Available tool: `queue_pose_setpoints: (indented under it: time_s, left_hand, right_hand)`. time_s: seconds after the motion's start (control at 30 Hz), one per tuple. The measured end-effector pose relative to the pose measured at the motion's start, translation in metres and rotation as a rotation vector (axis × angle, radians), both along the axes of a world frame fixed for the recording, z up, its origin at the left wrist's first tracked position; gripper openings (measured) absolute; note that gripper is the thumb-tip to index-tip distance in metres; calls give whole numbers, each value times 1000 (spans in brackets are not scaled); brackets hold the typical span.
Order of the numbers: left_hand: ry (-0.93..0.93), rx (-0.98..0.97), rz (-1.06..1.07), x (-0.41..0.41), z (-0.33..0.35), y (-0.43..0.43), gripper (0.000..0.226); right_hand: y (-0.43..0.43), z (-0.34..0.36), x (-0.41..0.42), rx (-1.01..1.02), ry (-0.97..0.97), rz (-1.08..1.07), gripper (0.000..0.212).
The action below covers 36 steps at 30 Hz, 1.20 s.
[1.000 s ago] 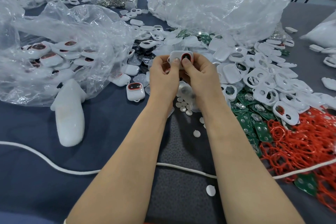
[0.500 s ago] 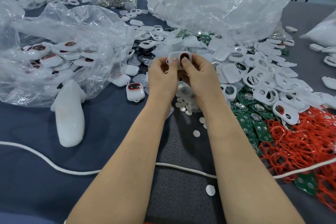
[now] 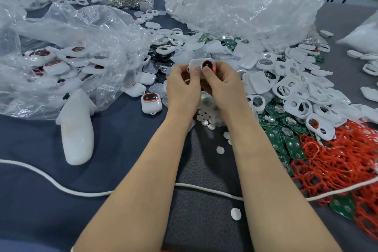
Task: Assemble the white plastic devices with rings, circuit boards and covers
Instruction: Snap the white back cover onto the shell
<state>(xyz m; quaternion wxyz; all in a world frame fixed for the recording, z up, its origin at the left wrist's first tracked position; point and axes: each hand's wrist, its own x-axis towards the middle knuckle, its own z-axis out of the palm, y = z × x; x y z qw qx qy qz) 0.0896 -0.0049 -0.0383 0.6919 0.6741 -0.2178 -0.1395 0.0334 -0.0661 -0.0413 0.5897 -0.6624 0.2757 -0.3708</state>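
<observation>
Both hands hold one white plastic device (image 3: pixel 201 65) with a red ring around its dark oval window, above the middle of the table. My left hand (image 3: pixel 183 86) grips its left end, thumb on the face. My right hand (image 3: pixel 222 84) pinches the right end, thumb beside the red ring. Loose red rings (image 3: pixel 337 159) are heaped at the right, green circuit boards (image 3: pixel 284 129) lie beside them, and white covers (image 3: pixel 296 88) are piled behind. One assembled device (image 3: pixel 151 102) lies on the cloth left of my hands.
A clear bag with several assembled devices (image 3: pixel 61 61) lies at the left, a large crumpled bag (image 3: pixel 245 6) at the back. A white bottle-like object (image 3: pixel 76 129) lies at left. A white cord (image 3: pixel 61 187) crosses the near table. Small white discs (image 3: pixel 206 120) are scattered under my wrists.
Both hands have shifted slightly left and down with the device; the grip looks the same.
</observation>
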Motion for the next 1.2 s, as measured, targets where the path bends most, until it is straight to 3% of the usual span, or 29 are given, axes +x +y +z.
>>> queue_pose_setpoints:
  time_s: [0.37,0.6,0.77,0.93,1.1,1.2]
  left_hand:
    - [139,-79,-33,0,0,-1,27]
    - [229,-131,-47,-1,1,-1,18]
    - [280,-199,-84,-1,0,-1,22]
    - [278,-207,-106,0,0,0,28]
    - [209,-123,-82,0,1,0,9]
    - [147,-83,-72,0,0,0,11]
  right_hand:
    - [0,0,-2,5,-14,26,14]
    - [-3,1,3,210,-55,-57,33]
    - [-4,0,2,137,-51,-43,29]
    - [-4,1,1,158,-80,-33,30]
    - [-3,5,0,249,-97,-11,34]
    - [-3,4,-1,216,-71,-4,34]
